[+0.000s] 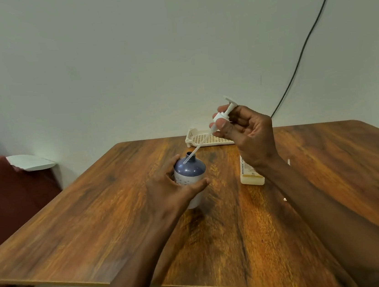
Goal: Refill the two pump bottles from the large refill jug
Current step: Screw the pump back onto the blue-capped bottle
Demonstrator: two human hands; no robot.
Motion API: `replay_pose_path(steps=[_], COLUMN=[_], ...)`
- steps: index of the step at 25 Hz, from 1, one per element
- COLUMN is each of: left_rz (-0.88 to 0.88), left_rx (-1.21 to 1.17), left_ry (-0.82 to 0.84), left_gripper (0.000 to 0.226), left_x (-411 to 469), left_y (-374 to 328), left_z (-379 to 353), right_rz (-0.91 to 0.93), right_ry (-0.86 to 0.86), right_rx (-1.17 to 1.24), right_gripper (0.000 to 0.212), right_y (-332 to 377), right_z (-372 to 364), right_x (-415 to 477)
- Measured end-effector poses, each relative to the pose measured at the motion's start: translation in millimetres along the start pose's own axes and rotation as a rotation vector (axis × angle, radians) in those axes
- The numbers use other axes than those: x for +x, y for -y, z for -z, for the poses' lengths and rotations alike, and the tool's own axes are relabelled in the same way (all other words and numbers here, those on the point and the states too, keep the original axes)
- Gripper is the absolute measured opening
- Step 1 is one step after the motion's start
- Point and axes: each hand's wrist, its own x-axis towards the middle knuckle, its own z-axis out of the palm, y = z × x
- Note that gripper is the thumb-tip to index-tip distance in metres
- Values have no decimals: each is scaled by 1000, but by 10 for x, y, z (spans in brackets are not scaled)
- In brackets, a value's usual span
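As the blue-white bottle [190, 171] is gripped by left fingers [174, 161], its pump [218, 117] is pinched by right fingers [226, 130]; jug [251, 178] labelled "BIOCHEK".

pale cream flat plastic container [251, 176], side label: "biochek" in dark capitals running up the edge, then "ch", the rest hidden
smaller print on the same label: too blurred to read
blue-and-white rounded plastic bottle [190, 174]: small dotted marks on the white band, unreadable
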Motion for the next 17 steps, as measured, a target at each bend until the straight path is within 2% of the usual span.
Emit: replay_pose_path(steps=[7, 12, 17], left_rz=[-7, -21, -69], left_rx=[-7, -17, -82], left_ry=[-13, 24, 10], left_gripper=[98, 97, 78], left_x=[-15, -10, 33], left_y=[-18, -80, -274], left_z=[36, 25, 2], right_rz=[35, -6, -154], right_ry=[-47, 161, 388], right_rx=[48, -93, -103], right_gripper=[26, 31, 34], right_y=[99, 28, -69], right_z=[40, -38, -159], right_x=[104, 56, -1])
